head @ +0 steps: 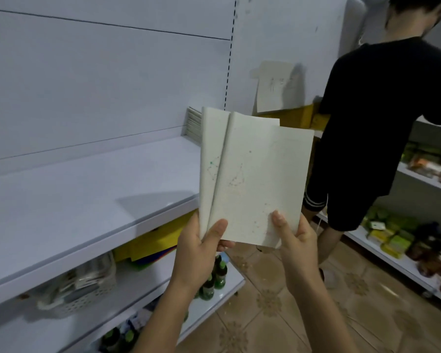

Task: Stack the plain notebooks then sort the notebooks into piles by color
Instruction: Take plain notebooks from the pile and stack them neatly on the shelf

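Fingers (215,229) of our left hand (197,250) and right hand (297,238) grip the lower edges of fanned cream notebooks (260,179), held beside the white shelf (87,194) | stack not yet squared | upright notebook row (194,122) at the shelf's back looks unsorted, we judge | colour piles: none visible

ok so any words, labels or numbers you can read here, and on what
None can be read.
On the notebooks: faint dotted drawings, no words.
On the paper sheet on the wall: marks too blurred.
On the green bottles: labels too small.
On the packets at right: blurred.
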A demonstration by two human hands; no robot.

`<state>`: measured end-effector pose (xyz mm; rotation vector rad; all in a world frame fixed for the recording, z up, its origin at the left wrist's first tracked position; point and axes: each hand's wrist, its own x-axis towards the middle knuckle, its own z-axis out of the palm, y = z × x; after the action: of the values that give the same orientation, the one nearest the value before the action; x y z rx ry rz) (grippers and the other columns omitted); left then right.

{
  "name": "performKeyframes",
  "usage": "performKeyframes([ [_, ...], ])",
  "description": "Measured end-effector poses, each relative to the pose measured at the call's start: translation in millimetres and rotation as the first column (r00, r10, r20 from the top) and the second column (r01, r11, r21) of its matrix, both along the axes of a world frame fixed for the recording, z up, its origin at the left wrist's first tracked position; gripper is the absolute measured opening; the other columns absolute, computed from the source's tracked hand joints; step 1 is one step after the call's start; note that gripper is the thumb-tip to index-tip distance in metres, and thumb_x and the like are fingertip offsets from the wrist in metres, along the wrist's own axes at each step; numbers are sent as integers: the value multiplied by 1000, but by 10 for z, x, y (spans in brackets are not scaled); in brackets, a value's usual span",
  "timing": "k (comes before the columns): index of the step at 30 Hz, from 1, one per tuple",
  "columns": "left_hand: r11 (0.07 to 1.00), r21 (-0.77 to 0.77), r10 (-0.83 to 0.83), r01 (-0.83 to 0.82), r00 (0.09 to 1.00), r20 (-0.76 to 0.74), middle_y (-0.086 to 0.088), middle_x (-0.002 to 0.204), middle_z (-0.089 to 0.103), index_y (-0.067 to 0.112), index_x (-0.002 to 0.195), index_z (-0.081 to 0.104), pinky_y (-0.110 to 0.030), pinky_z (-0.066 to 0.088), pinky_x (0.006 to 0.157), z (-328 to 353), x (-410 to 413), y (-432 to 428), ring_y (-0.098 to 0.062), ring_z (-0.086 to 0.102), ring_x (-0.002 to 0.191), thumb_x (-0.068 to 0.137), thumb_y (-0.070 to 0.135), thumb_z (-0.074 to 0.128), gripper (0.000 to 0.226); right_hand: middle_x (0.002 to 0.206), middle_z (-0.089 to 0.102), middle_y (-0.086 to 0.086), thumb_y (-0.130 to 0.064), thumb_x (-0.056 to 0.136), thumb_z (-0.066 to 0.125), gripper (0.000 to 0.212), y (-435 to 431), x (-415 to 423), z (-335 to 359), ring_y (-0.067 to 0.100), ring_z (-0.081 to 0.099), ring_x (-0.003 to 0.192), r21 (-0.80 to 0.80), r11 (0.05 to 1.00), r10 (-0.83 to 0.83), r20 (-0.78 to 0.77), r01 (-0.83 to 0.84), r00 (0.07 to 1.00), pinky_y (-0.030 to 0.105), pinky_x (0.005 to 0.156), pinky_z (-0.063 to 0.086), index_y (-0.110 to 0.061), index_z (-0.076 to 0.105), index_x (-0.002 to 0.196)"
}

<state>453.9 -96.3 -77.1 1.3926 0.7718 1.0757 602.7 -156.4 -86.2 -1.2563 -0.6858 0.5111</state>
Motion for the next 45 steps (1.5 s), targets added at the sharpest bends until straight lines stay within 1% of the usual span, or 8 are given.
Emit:
performKeyframes([
  [17,999,31,-18,16,998,66,-8,85,70,19,108,56,-19,51,56,408,1440,2278,-18,69,68,85,52,36,45,100,63,-14,-29,93,56,14,2338,1459,536,3,62,89,-23,998,-53,244,61,968,14,61,50,-34,55,106],
  [23,918,314,302,-242,940,-161,8,52,47,24,76,51,-12,36,43,538,1727,2774,-2,50,49,84,54,29,38,97,62,-13,-39,89,55,22,2937,1805,505,9,61,85,-52,992,-82,454,118,887,15,57,48,-27,57,107],
  [26,917,320,326,-238,910,-257,11,72,57,24,100,56,-9,41,55,514,1857,2957,-2,57,67,84,57,23,49,93,55,-16,-39,90,57,7,3160,1950,461,11,59,83,-89,987,-71,486,130,871,15,58,45,-36,50,90],
  [28,920,306,336,-243,892,-302,7,122,58,26,132,46,-20,45,93,444,1981,3087,-12,52,116,93,49,23,50,91,53,-15,-36,91,57,14,3313,2075,454,11,58,81,-88,990,-48,516,108,856,19,59,46,-38,47,82],
  [30,913,286,379,-290,861,-339,8,153,26,26,147,26,-26,14,117,414,2097,3185,-9,16,143,99,38,26,49,92,54,-13,-34,92,57,17,3467,2191,483,10,58,81,-88,995,1,526,53,851,25,63,50,-40,47,80],
  [35,883,172,469,-437,838,-279,13,156,13,29,149,15,-32,8,119,346,2354,3444,-3,5,144,101,34,28,51,95,61,-8,-34,92,57,5,3908,2505,509,9,61,85,-126,985,170,541,-120,824,26,66,53,-38,53,90],
  [40,820,-104,556,-563,826,-88,22,140,36,42,147,5,-9,34,86,228,2564,3577,6,45,112,100,24,36,58,100,49,-7,-44,93,50,27,4358,2762,289,15,53,93,-400,912,372,710,-93,598,42,84,50,-22,60,103],
  [45,687,-39,723,-725,688,-62,24,132,46,30,140,38,-2,34,88,121,2690,3566,13,46,113,99,12,40,45,99,55,-3,-38,91,57,12,4455,2928,175,15,58,90,-358,844,531,442,-400,723,32,73,50,-27,59,92],
])
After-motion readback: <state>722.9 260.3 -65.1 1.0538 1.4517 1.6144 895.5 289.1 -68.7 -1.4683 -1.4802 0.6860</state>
